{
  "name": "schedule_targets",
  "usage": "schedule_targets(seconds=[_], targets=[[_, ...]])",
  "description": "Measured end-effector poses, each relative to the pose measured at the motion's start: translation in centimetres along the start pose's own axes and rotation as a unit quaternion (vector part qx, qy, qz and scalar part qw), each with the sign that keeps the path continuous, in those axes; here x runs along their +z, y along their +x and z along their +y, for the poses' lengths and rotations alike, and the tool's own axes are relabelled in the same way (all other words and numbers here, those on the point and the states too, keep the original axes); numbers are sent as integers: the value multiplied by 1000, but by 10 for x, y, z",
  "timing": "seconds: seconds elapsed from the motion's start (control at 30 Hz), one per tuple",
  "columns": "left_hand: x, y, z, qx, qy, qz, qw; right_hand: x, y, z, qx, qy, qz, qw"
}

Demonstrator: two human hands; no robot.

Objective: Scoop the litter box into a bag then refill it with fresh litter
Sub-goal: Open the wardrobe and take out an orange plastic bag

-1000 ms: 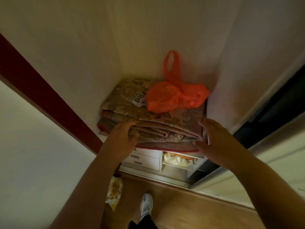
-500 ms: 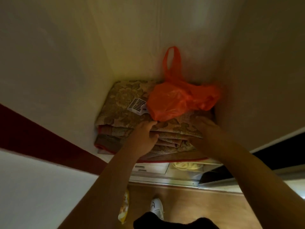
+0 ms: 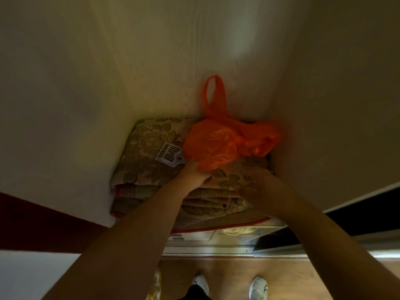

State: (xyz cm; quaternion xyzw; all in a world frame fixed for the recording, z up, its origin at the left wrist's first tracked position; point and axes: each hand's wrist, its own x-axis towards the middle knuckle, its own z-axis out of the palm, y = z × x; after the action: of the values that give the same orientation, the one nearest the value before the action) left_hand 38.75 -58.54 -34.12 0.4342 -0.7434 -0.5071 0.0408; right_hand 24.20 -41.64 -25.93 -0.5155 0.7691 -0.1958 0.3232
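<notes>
- Orange plastic bag [image 3: 218, 146] lies crumpled on top of a folded floral blanket [image 3: 151, 144], pushed into the back right corner of a closet shelf, with one handle loop standing up against the pale back wall [image 3: 173, 61].
- White slotted litter scoop [image 3: 170, 155] lies flat on the blanket just left of the bag, its handle end running under the bag's edge.
- Left hand [image 3: 192, 176] reaches in over the blanket; its fingertips touch the near lower edge of the bag, right beside the scoop's handle. The bag hides the fingers, so I cannot tell whether the grip is spread or pinching.
- Right hand [image 3: 257, 182] rests on the blanket's top near the right wall, just below the bag and not touching it. It is dim and blurred, and I cannot tell how its grip stands.
- Folded layers of the blanket with a red trim show at the shelf's front edge.
- Below are white drawers [image 3: 190, 237], a wooden floor [image 3: 303, 278] and two white shoes [image 3: 258, 286].
</notes>
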Motion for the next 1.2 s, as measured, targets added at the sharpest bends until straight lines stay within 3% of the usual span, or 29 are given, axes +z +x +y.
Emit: schedule_targets(seconds=[0.1, 0.2, 0.33, 0.5, 0.57, 0.67, 0.77, 0.83, 0.87, 0.97, 1.07, 1.13, 1.2], targets=[[1, -4, 22, 39, -95, 21, 994, -8, -2, 0, 48, 70, -6, 996], [3, -18, 45, 73, -154, 54, 984, -18, -2, 2, 33, 157, 27, 987], [7, -53, 73, 144, -176, 42, 973, -31, -3, -4, 75, 361, 79, 926], [22, -88, 86, 240, -114, 14, 964, -28, 4, -15, 61, 407, 87, 907], [22, -95, 88, 251, -72, 12, 965, -26, 7, -19, 49, 358, 133, 923], [14, -107, 88, 226, -81, 18, 971, -24, 9, -19, 14, 298, 212, 931], [2, -111, 83, 147, -159, 135, 967, -26, 5, -19, -8, 332, 241, 912], [-7, -109, 79, 88, -247, 246, 933, -28, 3, -22, -31, 345, 239, 907], [-14, -108, 78, 62, -313, 256, 912, -29, 2, -23, -48, 333, 232, 913], [-33, -97, 70, 11, -463, 129, 877, -29, -4, -31, -107, 280, 184, 936], [-42, -90, 74, 12, -482, -12, 876, -22, -8, -35, -141, 193, 135, 962], [-38, -88, 83, -3, -446, -31, 894, -17, -9, -36, -151, 162, 93, 971], [-28, -86, 89, 12, -382, 8, 924, -15, -13, -40, -138, 162, 50, 976]])
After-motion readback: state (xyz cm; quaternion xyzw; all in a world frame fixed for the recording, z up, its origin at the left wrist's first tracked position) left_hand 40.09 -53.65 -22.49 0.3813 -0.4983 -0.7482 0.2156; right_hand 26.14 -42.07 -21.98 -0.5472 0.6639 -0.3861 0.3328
